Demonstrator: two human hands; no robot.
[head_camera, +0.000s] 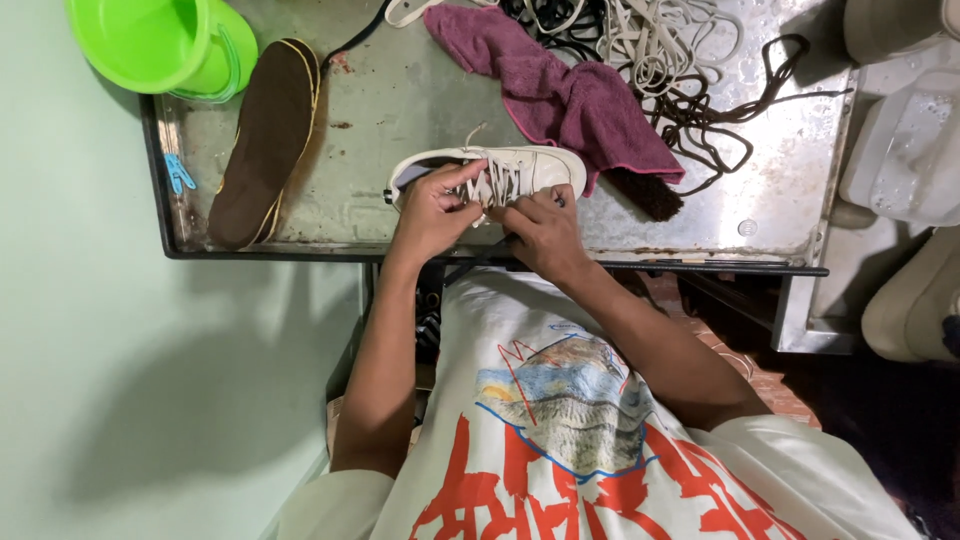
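Observation:
A white sneaker (535, 166) lies on its side near the front edge of a worn metal table (420, 100), toe pointing right. My left hand (430, 212) grips the shoe at its opening and pinches a white lace (497, 183) near the eyelets. Beside it, my right hand (545, 232) rests against the shoe's lower side, its fingers closed around the lace end. Both hands touch the shoe and cover part of its side.
A brown insole (265, 140) lies at the table's left, under a green plastic basin (160, 42). A maroon towel (565, 95), a dark brush (650, 195) and tangled white and dark laces (690, 70) lie behind the shoe. White objects stand at the right.

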